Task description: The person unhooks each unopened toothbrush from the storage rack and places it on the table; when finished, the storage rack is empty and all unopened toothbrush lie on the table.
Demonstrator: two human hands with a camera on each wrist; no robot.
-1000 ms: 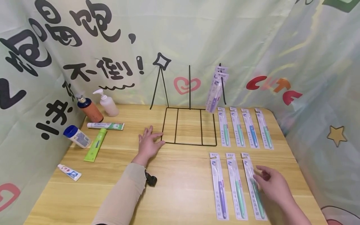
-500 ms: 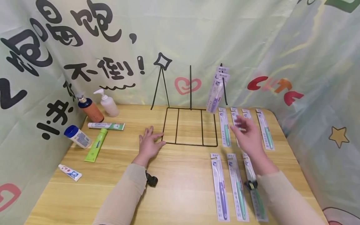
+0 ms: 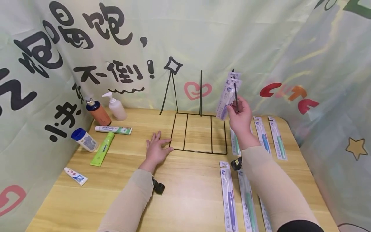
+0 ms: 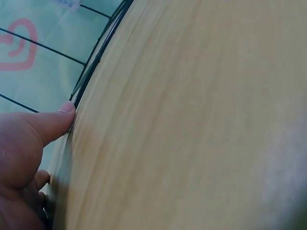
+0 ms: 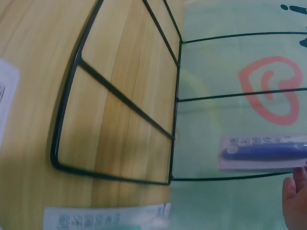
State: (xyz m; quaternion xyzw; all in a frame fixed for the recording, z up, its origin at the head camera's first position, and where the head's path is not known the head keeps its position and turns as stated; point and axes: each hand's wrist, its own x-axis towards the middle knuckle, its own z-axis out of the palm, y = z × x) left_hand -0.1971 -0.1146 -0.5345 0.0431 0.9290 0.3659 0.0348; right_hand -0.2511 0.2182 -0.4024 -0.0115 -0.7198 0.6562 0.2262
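Note:
My right hand (image 3: 240, 116) reaches the right upright of a black wire rack (image 3: 198, 151). Its thumb lies at the edge of a packaged purple toothbrush (image 3: 224, 102), the front one of the packs hanging there. Fingertips (image 5: 299, 178) meet that pack's edge in the right wrist view; whether they pinch it is unclear. My left hand (image 3: 156, 150) rests on the table with fingers spread, its thumb (image 4: 62, 115) against the rack's left front corner. Packaged toothbrushes lie on the table: purple (image 3: 231, 206) and green (image 3: 249, 201) in front, blue (image 3: 263, 133) and green (image 3: 278, 138) behind. My right arm hides others partly.
At the left stand an orange bottle (image 3: 99, 114), a pink pump bottle (image 3: 117, 108) and a blue-capped bottle (image 3: 85, 140). A white-and-green tube (image 3: 114, 130), a lime tube (image 3: 102, 149) and a small toothpaste tube (image 3: 76, 176) lie nearby. Printed cloth (image 3: 150, 25) hangs behind.
My right hand has moved from the front row of toothbrushes, over the back row, up to the hanging packs. My left hand stays at the rack corner. The head view has shifted slightly.

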